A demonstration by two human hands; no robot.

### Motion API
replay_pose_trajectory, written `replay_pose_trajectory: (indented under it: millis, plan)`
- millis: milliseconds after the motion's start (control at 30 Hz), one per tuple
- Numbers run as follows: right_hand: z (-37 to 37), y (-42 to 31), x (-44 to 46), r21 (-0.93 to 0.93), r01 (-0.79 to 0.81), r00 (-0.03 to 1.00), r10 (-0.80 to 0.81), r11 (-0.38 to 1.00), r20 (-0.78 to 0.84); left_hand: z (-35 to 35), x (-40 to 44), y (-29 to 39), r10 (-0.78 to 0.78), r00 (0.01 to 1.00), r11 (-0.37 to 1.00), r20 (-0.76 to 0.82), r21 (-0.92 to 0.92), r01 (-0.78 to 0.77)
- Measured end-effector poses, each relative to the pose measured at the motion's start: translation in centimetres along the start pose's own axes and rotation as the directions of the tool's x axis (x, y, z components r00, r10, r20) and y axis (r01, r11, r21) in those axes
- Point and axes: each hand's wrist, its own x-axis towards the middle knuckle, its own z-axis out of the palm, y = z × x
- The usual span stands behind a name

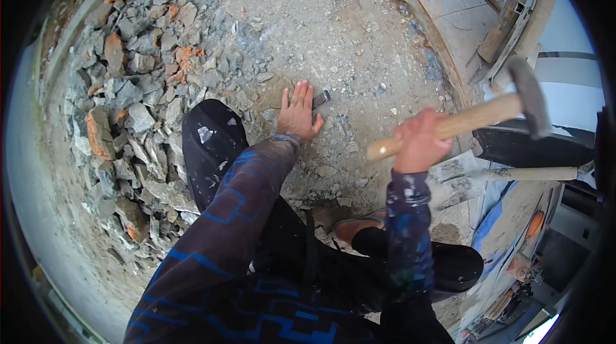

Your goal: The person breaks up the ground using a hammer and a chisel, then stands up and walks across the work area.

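My right hand point(421, 140) is wrapped round the wooden handle of a hammer point(478, 116), whose dark metal head is raised at the right. My left hand point(298, 110) lies palm down on the rubble-strewn ground point(333, 30), fingers spread and pointing away from me. Close beside its fingers, a short dark metal piece point(321, 98) juts up from the ground; its lower part is hard to make out. The hammer head is well apart from that piece.
A heap of broken concrete and brick point(141, 116) stretches along the left. Wooden boards point(510, 10) lean at the upper right. Another wooden handle point(536, 174) lies at the right, near a blue strip point(491, 216). My bent knees flank the work area.
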Motion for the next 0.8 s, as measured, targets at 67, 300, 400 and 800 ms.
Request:
replay_pose_trajectory:
  millis: [67, 300, 400, 800]
  plan:
    - [-4.0, 6.3, -9.3, -0.467, -0.618, 0.634, 0.752, 0.633, 0.181, -0.1, -0.7, 0.3, -0.009, 1.000, 1.000, 0.015, -0.025, 0.009]
    - [-6.9, -13.2, 3.5, -0.575, -0.527, 0.704, 0.700, 0.627, 0.118, 0.4, 0.1, -0.3, -0.009, 0.998, 1.000, 0.066, 0.018, 0.008]
    - [-9.0, -21.1, 10.1, -0.291, -0.160, 0.900, 0.260, 0.943, 0.349, 0.2, -0.5, 0.1, -0.022, 0.997, 1.000, 0.069, 0.012, 0.021]
    - [-3.7, 7.7, -9.8, -0.164, -0.865, 0.463, 0.881, 0.474, 0.102, 1.3, -0.9, -0.1, 0.050, 0.997, 0.996, -0.057, -0.065, -0.054]
